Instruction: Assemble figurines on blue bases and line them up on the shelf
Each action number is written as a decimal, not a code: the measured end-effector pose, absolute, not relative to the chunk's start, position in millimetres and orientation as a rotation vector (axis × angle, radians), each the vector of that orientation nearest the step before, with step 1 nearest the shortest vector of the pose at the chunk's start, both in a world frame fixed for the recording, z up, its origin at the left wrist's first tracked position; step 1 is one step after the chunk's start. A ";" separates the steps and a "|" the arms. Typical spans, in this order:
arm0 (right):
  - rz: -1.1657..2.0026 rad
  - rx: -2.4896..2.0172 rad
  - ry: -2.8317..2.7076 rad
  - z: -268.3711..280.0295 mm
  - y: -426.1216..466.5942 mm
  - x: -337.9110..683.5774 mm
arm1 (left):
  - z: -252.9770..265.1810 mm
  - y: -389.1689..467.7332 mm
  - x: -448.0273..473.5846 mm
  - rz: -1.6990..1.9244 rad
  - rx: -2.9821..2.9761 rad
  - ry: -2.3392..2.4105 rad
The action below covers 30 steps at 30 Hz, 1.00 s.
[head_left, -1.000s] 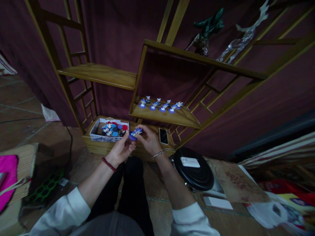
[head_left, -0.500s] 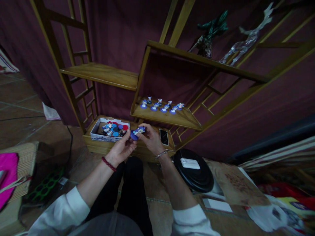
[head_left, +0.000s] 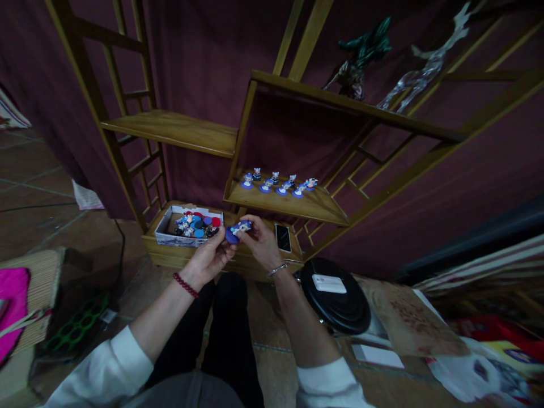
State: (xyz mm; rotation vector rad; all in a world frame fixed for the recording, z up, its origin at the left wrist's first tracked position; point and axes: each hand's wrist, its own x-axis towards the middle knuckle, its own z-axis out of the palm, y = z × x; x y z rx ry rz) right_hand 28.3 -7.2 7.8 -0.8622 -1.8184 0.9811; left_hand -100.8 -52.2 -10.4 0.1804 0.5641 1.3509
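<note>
Between both hands I hold a small figurine (head_left: 240, 228) with purple hair and a round purple base, tipped on its side. My left hand (head_left: 211, 253) pinches the base, while my right hand (head_left: 260, 241) grips the upper part. To the left, an open cardboard box (head_left: 182, 242) holds a jumble of figurines and red, blue, purple and black discs (head_left: 199, 233). Above my hands, a wooden shelf (head_left: 276, 204) carries two rows of small figurines: purple-based ones (head_left: 266, 186) in front, darker-based ones (head_left: 275, 177) behind, and one (head_left: 310, 183) at the right end.
A smartphone (head_left: 283, 237) lies on the low ledge right of my hands. A round black appliance (head_left: 335, 303) with a white object on top stands at the right. Green and clear statues (head_left: 361, 54) stand on the upper shelf. A higher side shelf (head_left: 174, 127) projects at left.
The figurine stays in both hands with hardly any movement. The view has shifted very slightly.
</note>
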 end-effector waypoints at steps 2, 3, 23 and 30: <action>0.971 -0.881 -1.817 7.4 -6.0 29.0 | -9.8 -53.3 -101.1 1.335 0.193 0.547; 0.969 -0.891 -1.818 7.3 -5.4 29.5 | -9.7 -53.9 -101.5 1.324 0.199 0.534; 0.990 -0.899 -1.806 11.3 -7.8 32.7 | -11.1 -56.9 -100.6 1.297 0.248 0.474; 0.883 -0.941 -1.831 12.5 -9.7 31.7 | -10.4 -57.0 -99.4 1.306 0.256 0.485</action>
